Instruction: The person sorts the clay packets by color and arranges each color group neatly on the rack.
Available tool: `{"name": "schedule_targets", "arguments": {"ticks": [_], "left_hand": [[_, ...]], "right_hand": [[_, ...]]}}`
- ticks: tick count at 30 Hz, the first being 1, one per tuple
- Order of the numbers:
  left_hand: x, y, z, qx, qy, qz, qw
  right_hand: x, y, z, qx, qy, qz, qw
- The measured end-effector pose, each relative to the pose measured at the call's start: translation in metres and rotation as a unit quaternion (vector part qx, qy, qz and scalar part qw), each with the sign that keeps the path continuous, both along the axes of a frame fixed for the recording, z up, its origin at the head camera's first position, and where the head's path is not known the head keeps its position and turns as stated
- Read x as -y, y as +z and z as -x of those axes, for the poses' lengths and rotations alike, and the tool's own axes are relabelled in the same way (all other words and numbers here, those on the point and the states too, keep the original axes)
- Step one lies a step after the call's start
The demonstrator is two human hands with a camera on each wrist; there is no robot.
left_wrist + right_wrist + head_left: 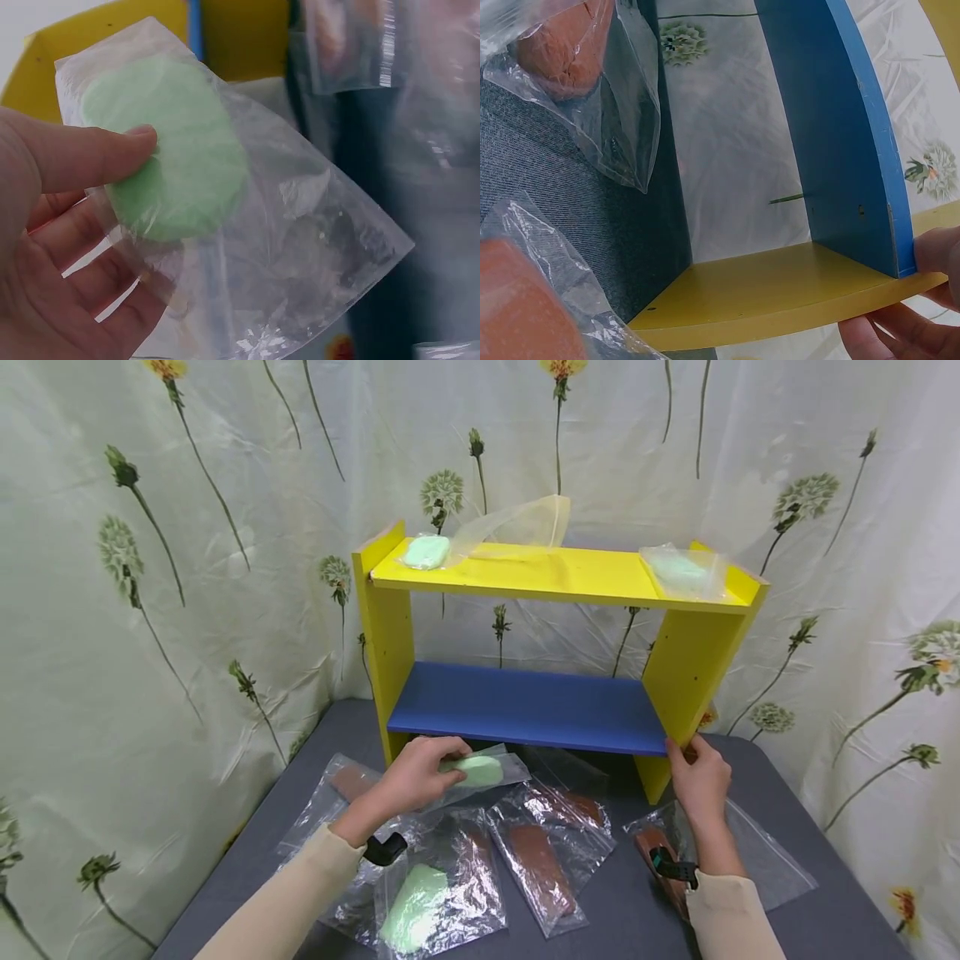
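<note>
My left hand [422, 772] pinches a clear zip bag [292, 247] holding a pale green oval bar [184, 150]. The thumb lies over the bar, with the fingers behind the bag. In the head view this bag is low, in front of the blue lower board [525, 703] of a small yellow and blue shelf unit [543, 575]. At the unit's right side, my right hand [701, 781] grips the yellow side panel [693, 668] near the blue board's end. The right wrist view shows the right thumb [934, 251] by the blue board's edge and fingertips under the yellow panel.
On the top board lie a bagged green bar [427, 552] at left and another bagged green bar [678, 567] at right. Several bagged reddish-brown bars [536, 860] and a bagged green piece [416, 902] cover the dark table [292, 793]. A flowered curtain [225, 527] hangs behind.
</note>
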State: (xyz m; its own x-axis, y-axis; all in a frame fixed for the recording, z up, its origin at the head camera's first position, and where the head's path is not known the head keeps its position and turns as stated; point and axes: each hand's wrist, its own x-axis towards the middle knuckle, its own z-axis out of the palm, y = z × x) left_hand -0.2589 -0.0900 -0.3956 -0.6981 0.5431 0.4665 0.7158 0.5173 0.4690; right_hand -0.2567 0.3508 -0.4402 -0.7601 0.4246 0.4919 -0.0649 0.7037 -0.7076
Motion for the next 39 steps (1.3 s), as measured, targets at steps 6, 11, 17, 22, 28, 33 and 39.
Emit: {"name": "schedule_targets", "arguments": {"ticks": [6, 11, 17, 22, 28, 33, 39], "left_hand": [[0.001, 0.033, -0.011, -0.01, -0.022, -0.023, 0.9994], [0.005, 0.064, -0.018, 0.021, -0.049, -0.064, 0.9966], [0.008, 0.099, -0.022, 0.023, -0.071, -0.117, 0.9903], [0.009, 0.122, -0.024, 0.005, -0.065, -0.145, 0.9873], [0.01, 0.145, -0.025, -0.002, -0.059, -0.178, 0.9822], [0.01, 0.163, -0.018, -0.005, -0.058, -0.218, 0.9743], [0.013, 0.191, -0.013, -0.034, -0.072, -0.294, 0.9524]], "right_hand": [[0.001, 0.003, 0.0, -0.002, 0.003, 0.0, 1.0], [0.001, 0.004, 0.001, 0.0, 0.001, 0.001, 1.0], [0.0, 0.003, 0.001, 0.001, 0.0, 0.002, 1.0], [0.0, 0.003, 0.001, 0.0, 0.001, 0.0, 1.0], [0.001, 0.002, 0.001, -0.003, -0.004, -0.004, 1.0], [0.0, 0.002, 0.0, -0.016, -0.001, -0.007, 0.9998], [0.001, 0.002, 0.0, -0.015, 0.002, -0.009, 0.9998]]}}
